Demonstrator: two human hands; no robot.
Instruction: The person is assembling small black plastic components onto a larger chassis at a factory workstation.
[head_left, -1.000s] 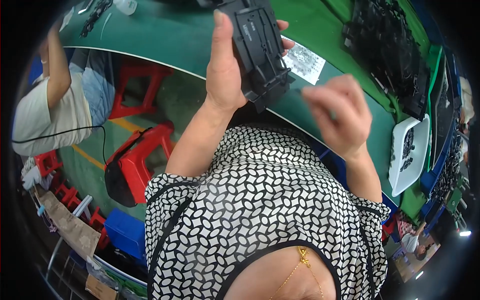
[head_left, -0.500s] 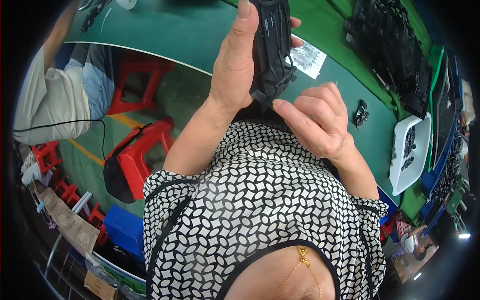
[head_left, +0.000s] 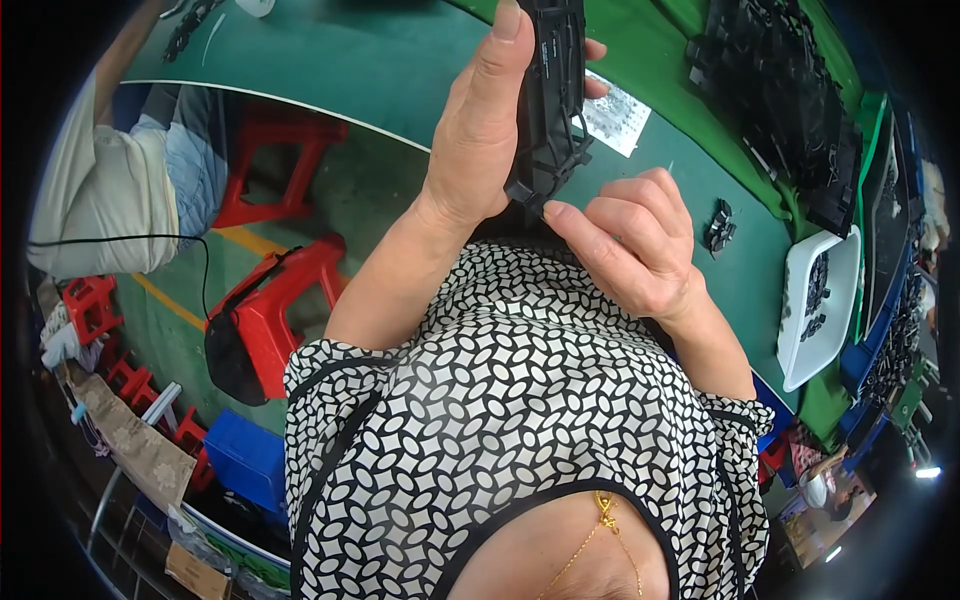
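Note:
My left hand [head_left: 475, 135] is wrapped round a long black plastic housing [head_left: 553, 90], raised above the table's near edge. Its thumb lies along the left side, and fingertips show past the right side. A thin black cable loops along the housing's lower part. At the bottom end, my right hand [head_left: 645, 245] has its thumb and curled index finger closed on a small black tab or corner of the housing. Exactly what lies between those fingertips is hidden.
A printed sheet [head_left: 614, 114] lies beyond the housing on the green table [head_left: 330, 60]. To the right are small black parts [head_left: 720, 229], a white bin [head_left: 796, 340] holding more, and a heap of black housings [head_left: 770, 110]. Red stools [head_left: 270, 340] and a person [head_left: 120, 195] are at left.
My left hand and the housing have shifted slightly to the right, the housing now standing a little more upright. My right hand stays at its bottom end, nearly unmoved.

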